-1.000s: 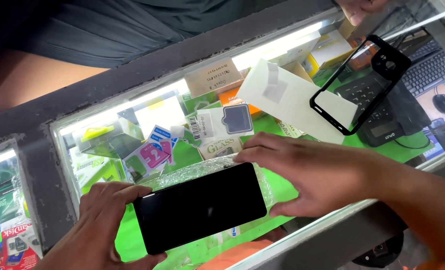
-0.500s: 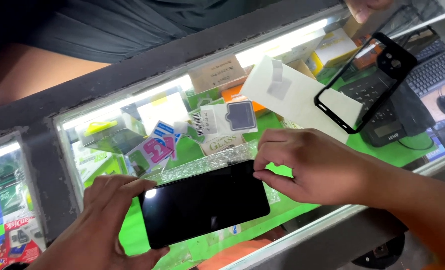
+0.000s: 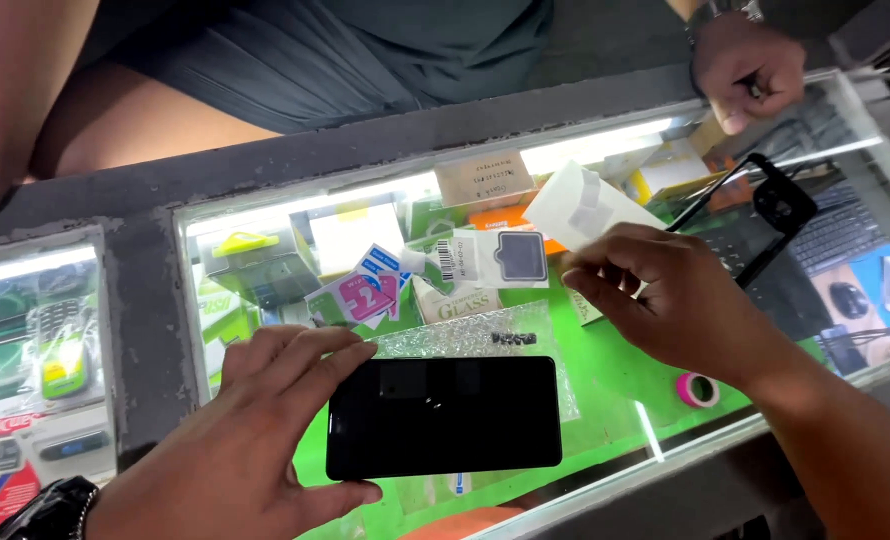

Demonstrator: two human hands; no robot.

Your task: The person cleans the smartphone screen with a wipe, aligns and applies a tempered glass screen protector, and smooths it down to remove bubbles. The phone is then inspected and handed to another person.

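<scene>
Right hand has lifted off the phone since earlier, fingers loosely curled, holding nothing visible. Left hand pinches the phone's left end, flat on the glass counter, near side, long axis left-right.

One flat black rectangular smartphone lay on the glass counter top. One empty black phone case and one white paper sleeve rested there too. Two hands of the wearer showed, left hand and right hand. One other person's hand appeared. One pink tape roll sat inside.
</scene>
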